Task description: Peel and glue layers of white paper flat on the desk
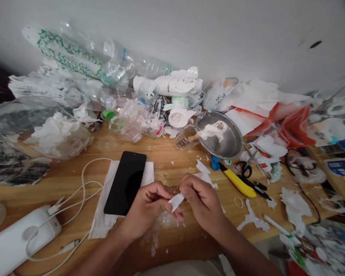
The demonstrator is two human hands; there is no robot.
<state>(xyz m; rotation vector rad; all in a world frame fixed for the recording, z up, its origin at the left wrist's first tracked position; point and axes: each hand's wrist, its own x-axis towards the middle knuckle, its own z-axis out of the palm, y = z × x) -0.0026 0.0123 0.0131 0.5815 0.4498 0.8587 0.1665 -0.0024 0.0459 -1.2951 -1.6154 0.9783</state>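
My left hand (149,205) and my right hand (202,201) meet low over the wooden table (166,153), both pinching a small white scrap of paper (176,200) between their fingertips. Below the hands lie a crumpled bit of clear plastic (165,220) and small white shreds. Just left of my left hand a black phone (125,182) rests face up on a white tissue (103,214).
A metal bowl (231,143) holds white pulp and a stick. A yellow utility knife (238,183), scissors (245,168) and pens lie right of the hands. A white power bank (15,239) with cables sits front left. Plastic bottles, bags and paper are piled along the wall.
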